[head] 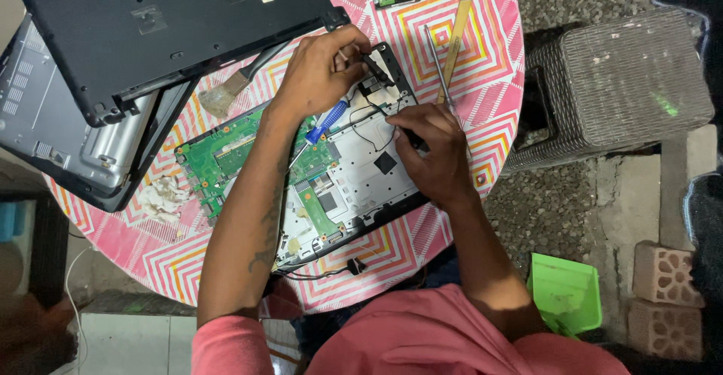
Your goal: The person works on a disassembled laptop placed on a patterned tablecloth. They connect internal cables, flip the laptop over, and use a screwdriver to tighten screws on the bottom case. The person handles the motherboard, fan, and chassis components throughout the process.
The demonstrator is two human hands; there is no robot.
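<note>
An opened laptop base (354, 172) lay on the round worktop (482, 51), which wore a pink cloth with a zigzag pattern. Its green circuit board (233, 153) was exposed on the left half, with thin black wires running across the pale inner shell. The left hand (320, 74) rested at the far corner of the base, its fingers curled around a screwdriver with a blue handle (329, 119) while the fingertips pinched what looked like a small black part there, though the view was too tight to be sure. The right hand (433, 157) pressed down on the right edge of the base, fingers closed narrowly on a black wire or clip. Just beyond it lay a long metal rod (437, 66) beside a wooden-handled tool (459, 25). Two dark laptop covers (151, 28) were stacked at the far left, a brush (226, 96) poking out beneath them, and a crumpled tissue (162, 198) sat near the board.
</note>
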